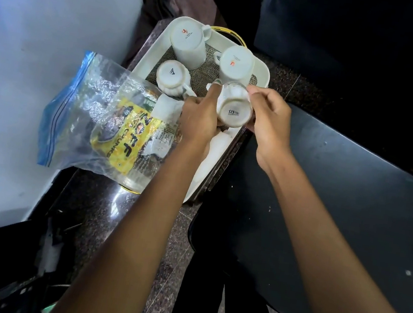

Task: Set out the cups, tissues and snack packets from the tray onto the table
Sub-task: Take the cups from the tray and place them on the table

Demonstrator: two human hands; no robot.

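A white tray [262, 70] with gold handles holds three upside-down white cups: a tall one [187, 41] at the back left, another tall one [236, 64] at the back right, and a small ribbed one [171, 77] in the middle left. A second small ribbed cup [232, 108] is tilted above the tray's near right side, bottom towards me, with my left hand [200, 118] and my right hand [267, 122] both gripping it. A folded white tissue [167, 107] lies beside my left hand. A clear zip bag [94, 120] with a yellow snack packet [124, 137] lies over the tray's left edge.
The tray rests on a dark speckled stone ledge [164, 229]. A dark grey table top [338, 205] stretches to the right. A white wall [47, 17] stands to the left, and a brown cloth [184, 1] lies behind the tray.
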